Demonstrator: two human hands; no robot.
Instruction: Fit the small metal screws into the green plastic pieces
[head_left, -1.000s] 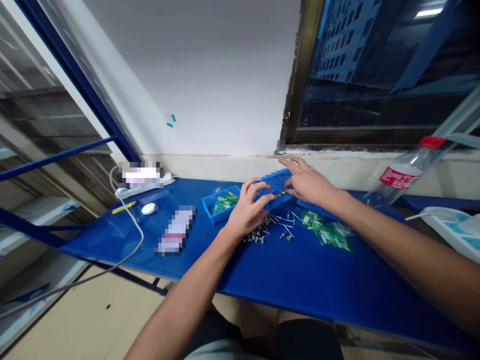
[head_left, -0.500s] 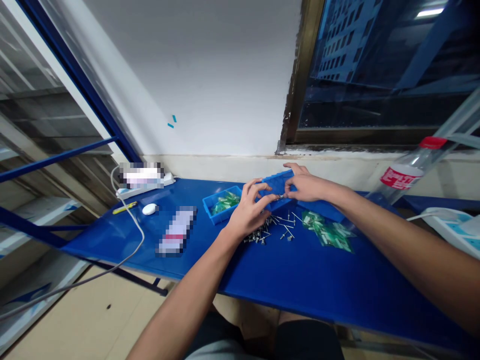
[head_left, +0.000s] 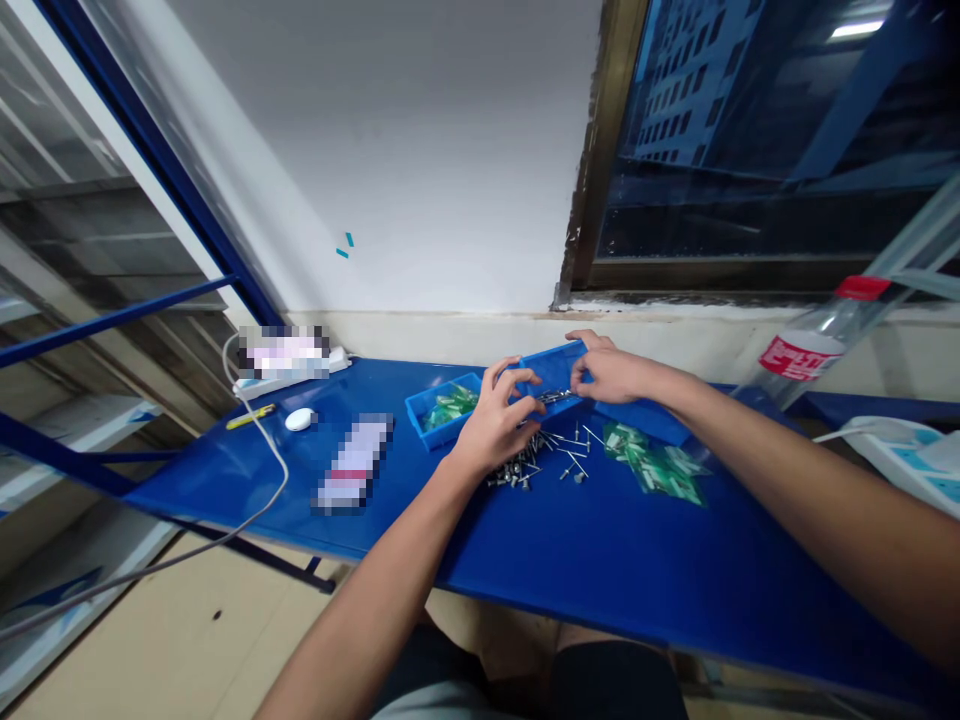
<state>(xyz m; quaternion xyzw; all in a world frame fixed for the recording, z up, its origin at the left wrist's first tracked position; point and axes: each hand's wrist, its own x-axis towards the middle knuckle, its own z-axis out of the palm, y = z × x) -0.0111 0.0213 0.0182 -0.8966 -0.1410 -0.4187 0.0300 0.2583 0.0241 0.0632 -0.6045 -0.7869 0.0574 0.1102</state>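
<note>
Two hands: left hand (head_left: 499, 428) and right hand (head_left: 613, 374) hold opposite ends of a blue plastic parts tray (head_left: 553, 368); both grips narrow, closed on it.
Tray position: raised just above loose metal pins (head_left: 536, 468) on blue surface (head_left: 525, 570).
Long axis: roughly left-right, open top up.
Why: two-end hold keeps it level-ish, pins inside (head_left: 555, 397).

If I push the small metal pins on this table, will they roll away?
The metal pins probably roll or scatter easily: their shanks look thin and round. Their wider heads may stop some. The glossy blue tabletop may also let them slide.
</note>
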